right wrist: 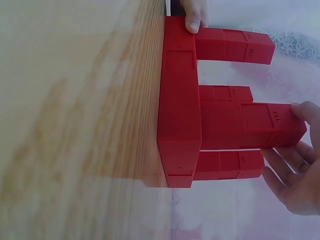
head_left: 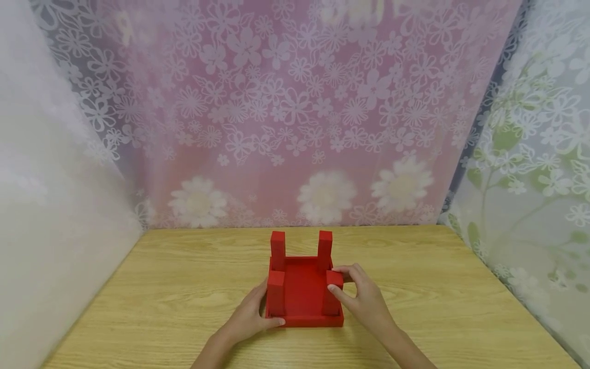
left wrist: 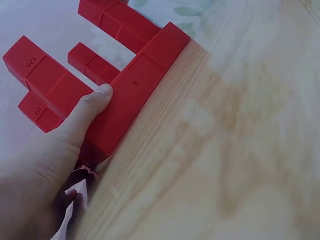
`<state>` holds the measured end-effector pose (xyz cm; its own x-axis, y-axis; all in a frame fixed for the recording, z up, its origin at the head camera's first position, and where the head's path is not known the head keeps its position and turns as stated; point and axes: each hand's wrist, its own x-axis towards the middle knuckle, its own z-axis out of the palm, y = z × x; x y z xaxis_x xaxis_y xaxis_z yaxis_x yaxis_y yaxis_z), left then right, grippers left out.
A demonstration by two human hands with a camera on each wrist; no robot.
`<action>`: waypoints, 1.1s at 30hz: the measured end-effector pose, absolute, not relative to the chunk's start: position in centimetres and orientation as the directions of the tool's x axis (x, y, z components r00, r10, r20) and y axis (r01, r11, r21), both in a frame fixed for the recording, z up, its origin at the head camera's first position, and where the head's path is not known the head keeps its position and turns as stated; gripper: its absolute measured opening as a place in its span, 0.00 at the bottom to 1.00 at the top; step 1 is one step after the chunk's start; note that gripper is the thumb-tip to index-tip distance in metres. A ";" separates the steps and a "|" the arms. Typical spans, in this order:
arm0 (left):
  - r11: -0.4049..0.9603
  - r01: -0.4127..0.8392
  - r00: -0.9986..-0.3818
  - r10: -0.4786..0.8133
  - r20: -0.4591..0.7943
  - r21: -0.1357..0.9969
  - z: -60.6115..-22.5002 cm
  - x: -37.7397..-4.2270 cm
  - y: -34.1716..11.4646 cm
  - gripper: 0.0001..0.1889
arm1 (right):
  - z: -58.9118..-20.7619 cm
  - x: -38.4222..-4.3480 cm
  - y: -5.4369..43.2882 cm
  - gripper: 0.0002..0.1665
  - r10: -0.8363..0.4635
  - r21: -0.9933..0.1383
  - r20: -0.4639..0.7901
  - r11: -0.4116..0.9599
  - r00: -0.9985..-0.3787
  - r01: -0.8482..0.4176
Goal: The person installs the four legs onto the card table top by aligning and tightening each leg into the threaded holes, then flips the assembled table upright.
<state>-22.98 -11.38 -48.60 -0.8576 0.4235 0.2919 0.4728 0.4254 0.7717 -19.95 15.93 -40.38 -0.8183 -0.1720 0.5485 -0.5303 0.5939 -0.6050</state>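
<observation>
A shallow red tray-like base (head_left: pixel 313 322) stands on the table with red square posts upright at its corners, two at the back and two at the front. My left hand (head_left: pixel 246 318) grips its near left corner, thumb on the front wall and fingers along the left side. In the left wrist view that thumb lies beside a post (left wrist: pixel 52 75) marked 125. With thumb and fingers my right hand (head_left: pixel 366 297) pinches the top of the front right post (right wrist: pixel 250 122), marked 117 in the right wrist view. That post's foot meets the base.
Wood-grain tabletop (head_left: pixel 184 287) surrounds the base. Behind it hangs a pink flowered curtain (head_left: pixel 295 128). Pale sheeting (head_left: pixel 55 205) borders the left side, and a white flowered sheet (head_left: pixel 544 195) borders the right.
</observation>
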 end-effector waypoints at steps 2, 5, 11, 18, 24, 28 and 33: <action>0.442 0.469 -0.863 0.415 0.290 0.764 -48.8 -23.0 -11.3 0.52 | -40.5 -20.0 16.0 0.22 -0.165 -0.646 0.516 0.570 -0.841 -0.508; 0.448 0.482 -0.859 0.413 0.304 0.753 -49.2 -23.0 -11.2 0.51 | -40.7 -20.3 16.3 0.26 -0.174 -0.711 0.443 0.528 -0.879 -0.463; 0.463 0.511 -0.848 0.410 0.336 0.724 -49.6 -23.0 -11.1 0.50 | -41.9 -20.8 17.3 0.30 -0.259 -0.787 0.283 0.487 -0.923 -0.378; 0.503 0.517 -0.845 0.428 0.320 0.692 -49.5 -22.9 -11.6 0.48 | -45.2 -22.0 18.6 0.36 -0.441 -0.791 0.240 0.428 -0.865 -0.438; 0.533 0.523 -0.843 0.437 0.313 0.665 -49.5 -22.9 -11.5 0.50 | -47.9 -22.8 18.9 0.44 -0.495 -0.721 0.279 0.457 -0.823 -0.520; 0.535 0.501 -0.857 0.416 0.304 0.680 -49.6 -22.8 -11.4 0.49 | -48.3 -22.7 18.7 0.45 -0.487 -0.614 0.355 0.522 -0.798 -0.592; 0.529 0.489 -0.866 0.388 0.316 0.693 -49.7 -22.6 -11.3 0.47 | -48.5 -22.5 18.7 0.40 -0.465 -0.592 0.398 0.529 -0.791 -0.609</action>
